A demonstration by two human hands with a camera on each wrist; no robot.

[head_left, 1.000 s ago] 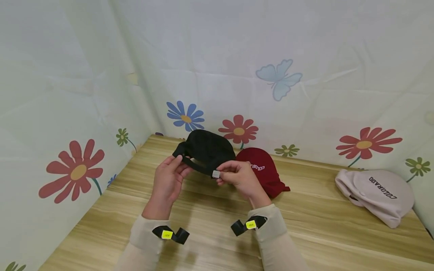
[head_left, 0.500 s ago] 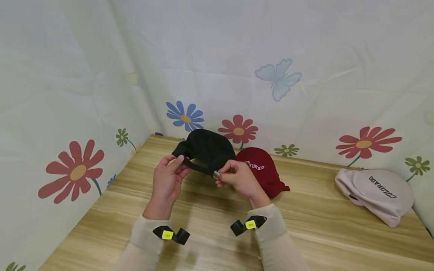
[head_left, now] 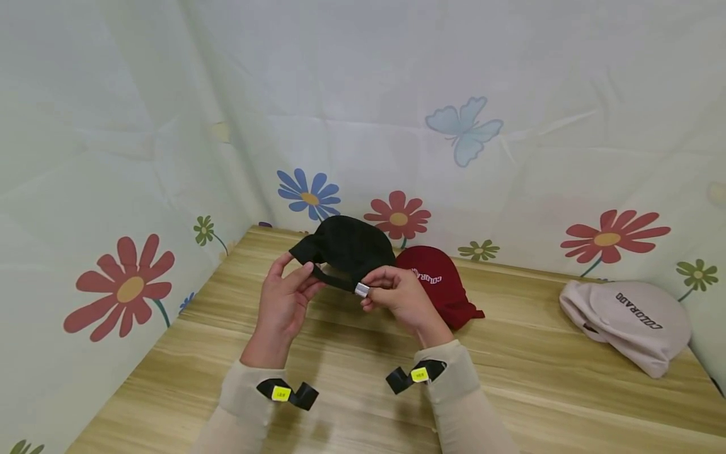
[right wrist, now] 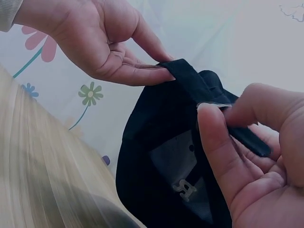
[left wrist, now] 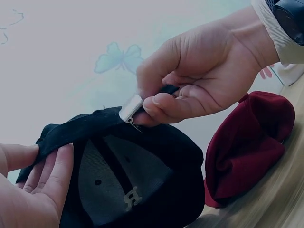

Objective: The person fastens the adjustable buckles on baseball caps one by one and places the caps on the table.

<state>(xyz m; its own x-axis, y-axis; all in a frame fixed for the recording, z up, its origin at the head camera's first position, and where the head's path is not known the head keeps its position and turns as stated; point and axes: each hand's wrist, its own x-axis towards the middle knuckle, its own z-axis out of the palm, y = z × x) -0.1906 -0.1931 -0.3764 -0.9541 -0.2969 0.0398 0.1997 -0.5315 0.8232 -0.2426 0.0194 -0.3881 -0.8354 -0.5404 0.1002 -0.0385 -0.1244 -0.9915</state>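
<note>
Looks like adjusting the strap (right wrist: 192,81) on the black cap (head_left: 356,244), held over the table (head_left: 346,410) near the red cap (head_left: 439,287), left hand (head_left: 280,306) and right hand (head_left: 401,299) pinching strap and metal buckle (head_left: 362,290), so probably needs a gentle slide next.

Wood-grain tabletop (head_left: 556,378), dark red cap (head_left: 445,290), pale cap (head_left: 635,323) at right

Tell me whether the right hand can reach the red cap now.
Probably not immediately: the right hand pinches the metal clasp of the black cap. Once it lets go, the nearby red cap looks unobstructed.
</note>
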